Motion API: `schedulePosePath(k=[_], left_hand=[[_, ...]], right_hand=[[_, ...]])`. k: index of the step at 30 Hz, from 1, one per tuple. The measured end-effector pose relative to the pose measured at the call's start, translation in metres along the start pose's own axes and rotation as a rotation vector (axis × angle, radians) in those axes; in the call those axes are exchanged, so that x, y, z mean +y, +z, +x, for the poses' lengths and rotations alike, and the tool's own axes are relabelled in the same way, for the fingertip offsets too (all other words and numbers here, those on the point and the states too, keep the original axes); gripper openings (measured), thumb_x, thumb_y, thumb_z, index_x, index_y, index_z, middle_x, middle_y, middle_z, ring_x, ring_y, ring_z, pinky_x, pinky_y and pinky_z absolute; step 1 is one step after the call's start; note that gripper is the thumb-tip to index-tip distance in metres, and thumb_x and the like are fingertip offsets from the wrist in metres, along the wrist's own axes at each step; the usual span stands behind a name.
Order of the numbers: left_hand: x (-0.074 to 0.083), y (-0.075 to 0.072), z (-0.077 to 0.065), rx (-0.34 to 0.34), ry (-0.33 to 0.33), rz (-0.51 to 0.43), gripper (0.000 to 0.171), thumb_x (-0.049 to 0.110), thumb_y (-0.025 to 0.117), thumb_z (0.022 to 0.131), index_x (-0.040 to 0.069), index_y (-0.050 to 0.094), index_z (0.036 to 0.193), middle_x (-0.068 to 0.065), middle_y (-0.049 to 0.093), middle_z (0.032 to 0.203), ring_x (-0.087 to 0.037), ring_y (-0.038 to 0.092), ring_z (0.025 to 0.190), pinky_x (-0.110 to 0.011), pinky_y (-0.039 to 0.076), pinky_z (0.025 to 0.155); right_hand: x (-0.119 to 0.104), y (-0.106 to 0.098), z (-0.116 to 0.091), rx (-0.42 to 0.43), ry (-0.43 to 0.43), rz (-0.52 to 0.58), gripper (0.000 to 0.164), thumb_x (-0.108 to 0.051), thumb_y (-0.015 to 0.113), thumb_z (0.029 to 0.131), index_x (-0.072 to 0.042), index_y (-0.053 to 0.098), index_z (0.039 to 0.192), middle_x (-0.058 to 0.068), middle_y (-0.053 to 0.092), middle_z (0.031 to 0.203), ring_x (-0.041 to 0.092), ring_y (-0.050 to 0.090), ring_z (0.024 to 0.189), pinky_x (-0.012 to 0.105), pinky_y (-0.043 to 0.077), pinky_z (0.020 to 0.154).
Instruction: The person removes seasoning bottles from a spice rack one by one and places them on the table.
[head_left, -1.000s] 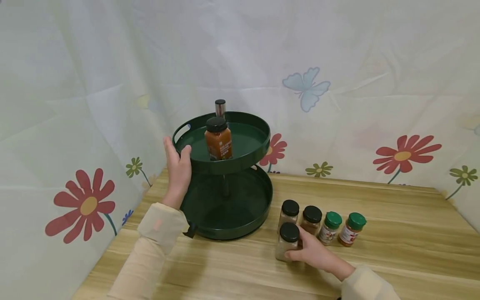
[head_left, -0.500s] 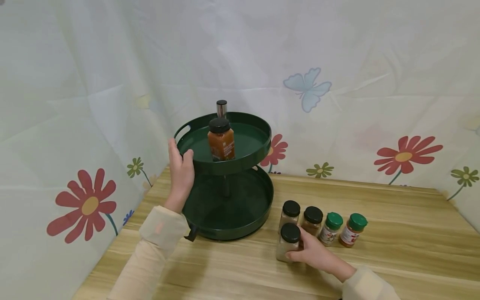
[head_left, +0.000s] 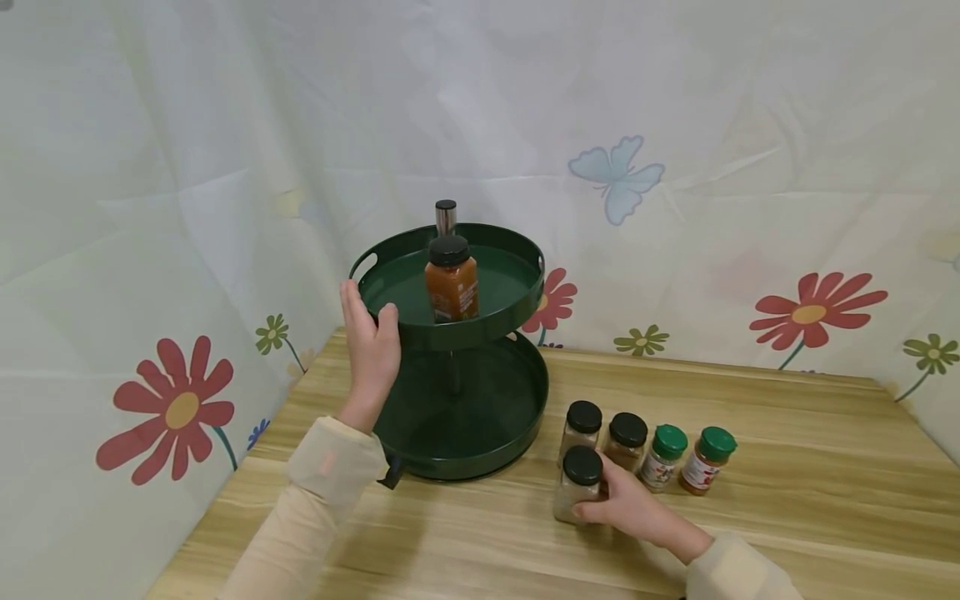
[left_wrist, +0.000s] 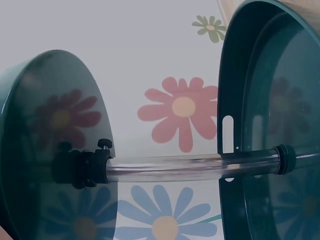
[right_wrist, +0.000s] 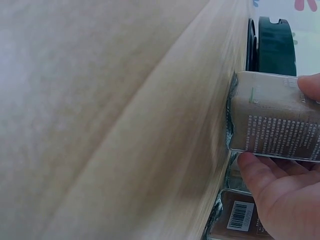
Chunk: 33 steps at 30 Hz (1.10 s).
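Observation:
My left hand (head_left: 372,346) presses its extended fingers and thumb against the outer left side of the upper tray (head_left: 442,335) of a green two-tier turntable rack. An orange-brown spice jar (head_left: 453,287) with a black lid stands upright on that tray. The lower tray (head_left: 465,465) sits beneath. In the left wrist view a metal post (left_wrist: 165,168) joins the two tiers. My right hand (head_left: 630,504) grips a black-lidded jar of pale spice (head_left: 576,497), which stands upright on the table; the right wrist view shows printed text on this pale jar (right_wrist: 275,117).
Beyond my right hand stand two black-lidded jars, one pale (head_left: 581,429) and one brown (head_left: 625,442). Beside them are two green-capped shakers, one white-labelled (head_left: 660,462) and one red (head_left: 701,467). A flower-printed curtain (head_left: 697,208) hangs behind the wooden table (head_left: 810,467).
The upper tray has turned, carrying the orange-brown jar to the right. My left hand has shifted slightly right along with it. The right hand has kept its grip on the pale spice jar.

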<state>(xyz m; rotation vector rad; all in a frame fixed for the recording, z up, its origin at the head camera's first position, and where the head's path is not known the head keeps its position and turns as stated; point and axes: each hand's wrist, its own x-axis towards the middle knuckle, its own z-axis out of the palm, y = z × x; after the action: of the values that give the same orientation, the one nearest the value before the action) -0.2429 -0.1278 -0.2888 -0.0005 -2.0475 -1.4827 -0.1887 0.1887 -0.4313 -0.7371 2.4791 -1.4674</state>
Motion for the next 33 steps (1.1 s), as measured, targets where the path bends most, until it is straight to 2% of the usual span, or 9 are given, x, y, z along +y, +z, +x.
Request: schedulePosePath(k=[7, 17, 26, 33], left_hand=[[-0.0013, 0.0011, 0.0003, 0.004, -0.003, 0.007, 0.065, 0.023, 0.036, 0.091, 0.006, 0.003, 0.144, -0.010, -0.004, 0.152, -0.018, -0.003, 0.136, -0.044, 0.007, 0.110], [-0.0012, 0.0010, -0.0004, 0.006, 0.002, 0.009, 0.066, 0.025, 0.035, 0.090, 0.006, 0.003, 0.144, -0.009, -0.003, 0.152, -0.018, -0.002, 0.136, -0.044, 0.007, 0.110], [-0.0008, 0.0017, -0.0004, 0.011, -0.002, 0.018, 0.065, 0.025, 0.035, 0.091, 0.007, 0.003, 0.144, -0.010, -0.003, 0.152, -0.019, -0.003, 0.136, -0.043, 0.007, 0.110], [-0.0008, 0.0015, -0.0010, 0.008, -0.003, 0.030, 0.066, 0.027, 0.034, 0.090, 0.005, 0.003, 0.144, -0.011, -0.003, 0.152, -0.019, -0.002, 0.136, -0.044, 0.007, 0.110]], right_hand=[[-0.0025, -0.0004, 0.0004, -0.002, 0.005, 0.006, 0.059, -0.015, 0.070, 0.072, 0.002, 0.042, 0.121, 0.022, 0.051, 0.117, 0.032, 0.051, 0.102, 0.048, 0.044, 0.083], [-0.0048, -0.0013, 0.0002, -0.006, 0.017, -0.008, 0.058, -0.016, 0.071, 0.071, 0.002, 0.044, 0.119, 0.021, 0.053, 0.115, 0.031, 0.051, 0.101, 0.048, 0.043, 0.083], [-0.0038, -0.0057, -0.0005, -0.045, 0.025, 0.005, 0.066, -0.020, 0.071, 0.074, 0.001, 0.039, 0.127, 0.019, 0.054, 0.116, 0.027, 0.052, 0.099, 0.045, 0.044, 0.081], [-0.0085, -0.0098, -0.0008, -0.054, 0.027, -0.013, 0.070, -0.021, 0.070, 0.075, 0.003, 0.036, 0.130, 0.018, 0.054, 0.115, 0.027, 0.051, 0.099, 0.047, 0.043, 0.082]])
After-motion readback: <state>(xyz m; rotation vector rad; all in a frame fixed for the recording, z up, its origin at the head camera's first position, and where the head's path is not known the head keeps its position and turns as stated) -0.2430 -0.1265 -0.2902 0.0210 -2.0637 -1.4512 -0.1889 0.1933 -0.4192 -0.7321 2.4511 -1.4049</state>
